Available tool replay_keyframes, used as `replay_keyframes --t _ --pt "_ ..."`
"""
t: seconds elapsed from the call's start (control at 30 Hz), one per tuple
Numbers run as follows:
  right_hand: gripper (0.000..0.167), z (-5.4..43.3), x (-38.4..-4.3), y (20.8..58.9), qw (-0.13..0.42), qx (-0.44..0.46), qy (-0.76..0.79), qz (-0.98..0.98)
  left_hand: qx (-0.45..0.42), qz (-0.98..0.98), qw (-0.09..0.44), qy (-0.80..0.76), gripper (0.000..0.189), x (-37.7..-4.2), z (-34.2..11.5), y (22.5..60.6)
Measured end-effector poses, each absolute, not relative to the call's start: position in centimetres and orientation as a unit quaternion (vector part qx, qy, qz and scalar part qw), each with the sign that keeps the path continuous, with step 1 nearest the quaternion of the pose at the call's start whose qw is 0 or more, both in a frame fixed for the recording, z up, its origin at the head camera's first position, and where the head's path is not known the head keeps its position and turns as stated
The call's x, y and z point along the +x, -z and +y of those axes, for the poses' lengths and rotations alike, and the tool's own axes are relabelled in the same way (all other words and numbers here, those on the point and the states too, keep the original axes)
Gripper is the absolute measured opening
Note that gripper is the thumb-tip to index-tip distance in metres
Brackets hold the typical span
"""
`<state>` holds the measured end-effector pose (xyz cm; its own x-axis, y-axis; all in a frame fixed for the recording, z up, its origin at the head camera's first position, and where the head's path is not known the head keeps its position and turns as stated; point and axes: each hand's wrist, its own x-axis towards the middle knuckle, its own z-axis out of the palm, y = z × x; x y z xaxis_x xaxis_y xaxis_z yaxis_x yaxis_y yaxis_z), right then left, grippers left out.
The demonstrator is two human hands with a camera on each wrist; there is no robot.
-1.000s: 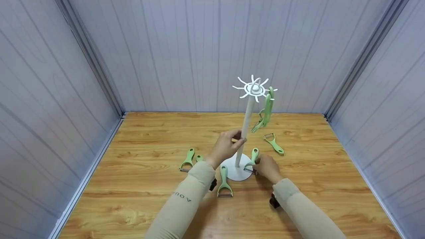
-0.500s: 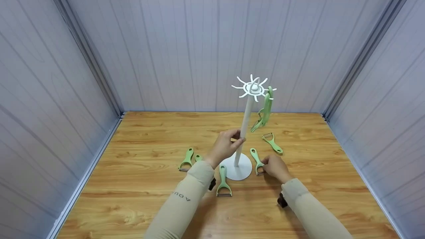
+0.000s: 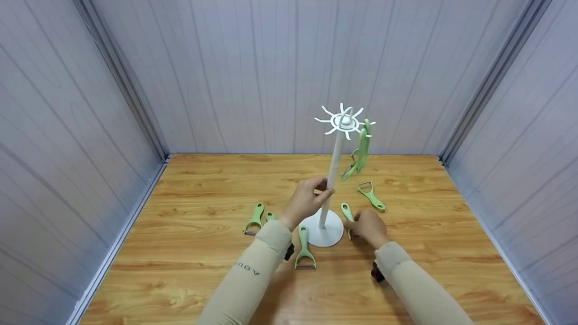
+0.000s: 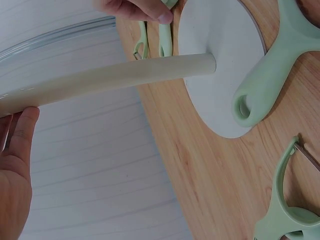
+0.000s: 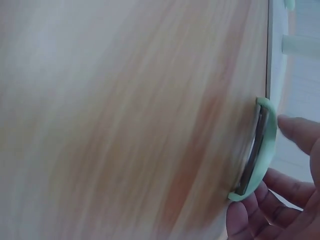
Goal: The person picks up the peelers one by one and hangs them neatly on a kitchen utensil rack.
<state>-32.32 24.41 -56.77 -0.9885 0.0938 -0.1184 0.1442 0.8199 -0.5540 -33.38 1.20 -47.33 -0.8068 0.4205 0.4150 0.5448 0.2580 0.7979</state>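
Note:
A white hook stand [image 3: 335,162] with a round base rises from the wooden table. My left hand [image 3: 306,201] grips its pole partway up, thumb on the near side. To the right of the base, my right hand [image 3: 368,228] pinches a green peeler [image 3: 346,211] that lies on the table, its handle pointing away. In the right wrist view, thumb and fingers lie on either side of the peeler's head [image 5: 267,147]. Green peelers [image 3: 362,151] hang from the stand's right hooks, overlapping each other.
Another peeler [image 3: 371,197] lies behind my right hand. One peeler [image 3: 305,248] is in front of the base, its handle end at the base's edge. On the left lie a peeler [image 3: 255,219] and one more [image 3: 270,215], partly hidden by my left forearm. Panel walls [image 3: 271,76] enclose the table.
The right hand has moved the peeler off the base to the table on its right, turning it, then shifted its hold slightly left along it. The left hand stays on the pole.

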Motion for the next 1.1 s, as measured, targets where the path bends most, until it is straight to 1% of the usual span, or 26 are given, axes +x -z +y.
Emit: replay_keyframes --t 0.17,0.33,0.47,0.83,1.1 --pt "0.02 24.8 -32.6 57.1 0.042 0.075 0.301 0.95 -0.305 -0.789 0.057 0.53 0.019 -33.3 1.4 47.3" --pt "0.018 25.4 -32.6 57.0 0.034 0.085 0.312 0.946 -0.308 -0.788 0.054 0.531 0.019 -33.3 1.4 47.3" --pt "0.015 25.9 -32.6 56.3 0.016 0.085 0.325 0.942 -0.31 -0.789 0.053 0.527 0.015 -33.4 1.3 47.1" --pt "0.025 27.0 -33.0 52.7 -0.054 0.055 0.36 0.93 -0.316 -0.788 0.058 0.526 0.015 -33.5 1.3 47.2" --pt "0.024 27.1 -32.7 50.6 -0.107 0.034 0.393 0.912 -0.313 -0.786 0.06 0.53 0.017 -33.5 1.1 47.6"
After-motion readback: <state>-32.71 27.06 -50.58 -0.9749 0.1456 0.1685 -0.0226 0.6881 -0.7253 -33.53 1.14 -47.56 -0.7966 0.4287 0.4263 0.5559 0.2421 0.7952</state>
